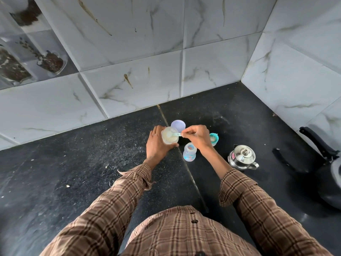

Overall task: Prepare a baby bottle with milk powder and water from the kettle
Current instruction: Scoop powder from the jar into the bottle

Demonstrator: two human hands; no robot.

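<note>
My left hand (156, 144) wraps the open powder jar (170, 137); my right hand (196, 136) pinches a small scoop (175, 134), its bowl over the powder. The open baby bottle (189, 152) stands just under my right wrist (uncapped). A round lid (178, 125) lies beyond my fingers. The steel kettle (242, 157) sits off to the right, and a teal cap (214, 138) just past my right hand.

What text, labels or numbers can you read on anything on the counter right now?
No text can be read in this view.
Kettle: a small pink sticker on its side, too small and blurred to read.
Baby bottle: coloured print on its body, too blurred to read.
Powder container, its lid and the scoop: no markings show.
</note>
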